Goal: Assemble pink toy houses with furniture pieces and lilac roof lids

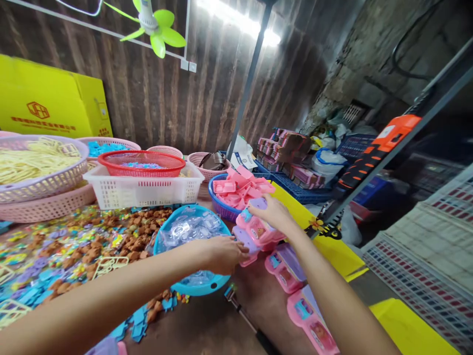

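My right hand (272, 213) grips the top of a pink and purple plastic toy case (258, 230), its fingers over the purple edge. This case rests on or against another pink and purple case (244, 241); their exact contact is hard to see. My left hand (223, 254) reaches over the edge of a blue basin (159, 241) of clear plastic parts (195, 227). Its fingers are stretched out beside the lower case, and I see nothing held in them. More cases, one in the middle (286, 268) and one nearer me (312, 318), line up under my right forearm.
A blue basket (218, 209) holds pink parts behind the cases. A thin tool with a black handle (266, 341) lies in front. Loose brown pieces (142, 227) and blue pieces (138, 323) spread leftward. A white basket (148, 192) and slanted post (399, 128) stand around.
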{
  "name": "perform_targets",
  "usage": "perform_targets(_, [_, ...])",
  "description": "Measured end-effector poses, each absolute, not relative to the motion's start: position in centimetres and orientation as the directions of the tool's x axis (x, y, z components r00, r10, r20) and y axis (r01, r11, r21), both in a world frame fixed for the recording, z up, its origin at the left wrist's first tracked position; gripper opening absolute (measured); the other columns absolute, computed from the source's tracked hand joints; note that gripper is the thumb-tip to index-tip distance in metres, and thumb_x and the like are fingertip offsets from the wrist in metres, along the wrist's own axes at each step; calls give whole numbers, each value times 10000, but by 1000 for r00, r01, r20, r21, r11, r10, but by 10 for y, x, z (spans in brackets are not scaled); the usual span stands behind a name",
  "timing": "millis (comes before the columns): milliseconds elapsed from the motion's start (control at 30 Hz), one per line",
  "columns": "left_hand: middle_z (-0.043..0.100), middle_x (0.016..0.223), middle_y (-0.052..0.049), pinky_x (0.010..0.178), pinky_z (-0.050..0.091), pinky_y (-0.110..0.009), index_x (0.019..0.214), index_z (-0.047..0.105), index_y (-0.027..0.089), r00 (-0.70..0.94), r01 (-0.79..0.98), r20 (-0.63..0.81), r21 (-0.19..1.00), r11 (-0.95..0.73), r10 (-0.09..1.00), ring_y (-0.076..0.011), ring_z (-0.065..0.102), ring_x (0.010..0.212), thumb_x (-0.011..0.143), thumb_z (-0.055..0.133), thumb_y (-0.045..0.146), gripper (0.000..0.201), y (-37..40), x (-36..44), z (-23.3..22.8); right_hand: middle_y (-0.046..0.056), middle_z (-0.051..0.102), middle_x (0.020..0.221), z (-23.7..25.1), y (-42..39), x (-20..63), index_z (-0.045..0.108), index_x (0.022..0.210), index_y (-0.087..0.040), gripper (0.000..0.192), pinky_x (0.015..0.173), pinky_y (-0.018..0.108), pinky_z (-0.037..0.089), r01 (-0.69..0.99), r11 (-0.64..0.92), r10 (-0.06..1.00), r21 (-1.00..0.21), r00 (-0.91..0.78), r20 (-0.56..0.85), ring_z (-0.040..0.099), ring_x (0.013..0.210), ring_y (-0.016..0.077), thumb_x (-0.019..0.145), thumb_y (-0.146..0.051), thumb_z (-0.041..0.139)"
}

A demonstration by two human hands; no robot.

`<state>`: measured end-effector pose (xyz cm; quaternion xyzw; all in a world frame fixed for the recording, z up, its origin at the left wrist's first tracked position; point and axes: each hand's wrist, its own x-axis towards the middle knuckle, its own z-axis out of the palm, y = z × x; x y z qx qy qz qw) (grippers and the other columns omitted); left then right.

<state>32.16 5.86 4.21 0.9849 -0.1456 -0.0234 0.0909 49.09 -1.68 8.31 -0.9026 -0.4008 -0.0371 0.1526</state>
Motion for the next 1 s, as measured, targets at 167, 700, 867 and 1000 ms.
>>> perform_targets(167, [532,1322,-66,1090,301,-373,1312,456,254,976,-203,8,416,-886,-220,-220,466,1242,755,592,155,582,55,223,53,226,513,1238,45,-1,476,506,1204,-110,599,864,426,416,744,-652,722,-147,668,177,549,1080,348,750,-499,548])
perform_targets(700, [430,1367,-140,969,417,-454,1402,306,298,653,750,-403,224,-623,641,-350,455,1212,507,713,197,989,16,54,-15,173,421,1347,40,-32,390,371,1360,-153,676,1032,500,268,949,-161,894,-270,256,368,356,1258,324,814,-524,520])
perform_targets(867, [443,1339,-147,983,409,-502,1379,338,252,884,457,-132,445,-770,448,-382,420,1219,513,711,249,943,17,70,-8,91,177,1518,21,-84,283,237,1429,-302,845,1087,421,228,782,419,877,-461,-479,-16,187,1371,273,725,-506,658])
perform_targets(1000, [398,1361,-130,983,437,-429,1432,118,282,964,63,177,572,-818,199,-316,420,1239,641,644,261,950,12,115,1,73,263,1459,25,-114,290,355,1381,-317,772,1082,412,244,840,213,971,-499,-239,13,254,1328,270,699,-420,701])
